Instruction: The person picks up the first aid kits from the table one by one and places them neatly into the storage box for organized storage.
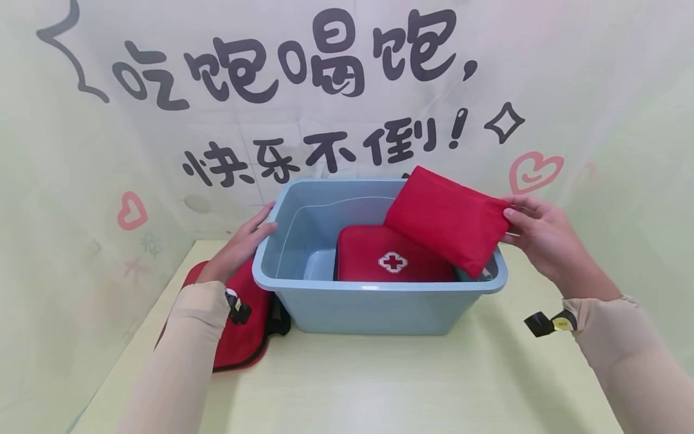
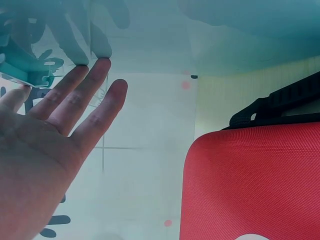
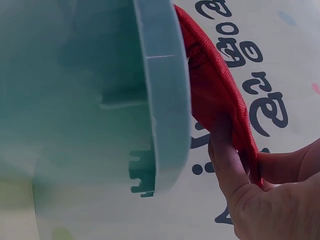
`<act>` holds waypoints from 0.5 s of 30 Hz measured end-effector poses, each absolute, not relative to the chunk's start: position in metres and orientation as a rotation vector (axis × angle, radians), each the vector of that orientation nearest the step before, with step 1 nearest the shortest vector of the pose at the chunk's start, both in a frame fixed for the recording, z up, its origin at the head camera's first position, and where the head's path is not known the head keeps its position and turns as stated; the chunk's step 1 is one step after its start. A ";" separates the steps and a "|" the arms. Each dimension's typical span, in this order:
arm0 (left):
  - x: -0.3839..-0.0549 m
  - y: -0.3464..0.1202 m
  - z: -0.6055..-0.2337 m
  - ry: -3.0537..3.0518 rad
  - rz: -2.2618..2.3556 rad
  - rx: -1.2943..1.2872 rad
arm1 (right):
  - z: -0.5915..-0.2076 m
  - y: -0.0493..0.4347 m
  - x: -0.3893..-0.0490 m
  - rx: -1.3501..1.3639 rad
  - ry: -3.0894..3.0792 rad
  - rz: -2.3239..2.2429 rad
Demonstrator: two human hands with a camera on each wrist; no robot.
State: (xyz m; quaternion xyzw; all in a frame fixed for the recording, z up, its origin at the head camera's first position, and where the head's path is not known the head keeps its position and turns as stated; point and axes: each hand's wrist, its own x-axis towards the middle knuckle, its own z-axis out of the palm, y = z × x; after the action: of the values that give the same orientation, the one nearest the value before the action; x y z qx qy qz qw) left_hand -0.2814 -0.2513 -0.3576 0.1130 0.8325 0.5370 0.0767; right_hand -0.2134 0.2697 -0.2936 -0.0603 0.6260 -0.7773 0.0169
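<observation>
My right hand (image 1: 534,232) pinches one end of a flat red fabric pouch (image 1: 447,217) between thumb and fingers. The pouch is tilted over the right side of a light blue plastic bin (image 1: 368,310). Inside the bin lies a red first-aid case (image 1: 393,253) with a white-edged cross emblem, partly covered by the pouch. In the right wrist view the pouch (image 3: 217,82) shows beyond the bin's rim (image 3: 167,100). My left hand (image 1: 244,244) rests at the bin's left rim; in the left wrist view its straight fingers (image 2: 100,115) touch the bin's outer wall.
Left of the bin a larger red case (image 1: 244,319) with a black strap (image 2: 267,102) lies on the pale table (image 1: 347,380), partly under my left forearm. Behind stands a white cloth backdrop (image 1: 347,114) with dark printed characters; similar cloth hangs at both sides.
</observation>
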 end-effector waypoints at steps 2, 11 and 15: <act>-0.282 -0.251 -0.358 2.493 1.611 0.340 | -0.295 0.268 -0.214 -0.179 1.939 -2.429; -0.280 -0.250 -0.358 2.502 1.610 0.336 | -0.302 0.261 -0.215 -0.163 1.965 -2.396; -0.280 -0.250 -0.359 2.501 1.611 0.335 | -0.303 0.260 -0.215 -0.163 1.964 -2.384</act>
State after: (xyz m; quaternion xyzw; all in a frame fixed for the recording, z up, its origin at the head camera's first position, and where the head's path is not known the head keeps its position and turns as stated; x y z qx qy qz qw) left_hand -0.2804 -0.2504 -0.3588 0.1116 0.8331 0.5367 0.0738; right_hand -0.2149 0.2604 -0.3033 -0.0525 0.6347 -0.7706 0.0241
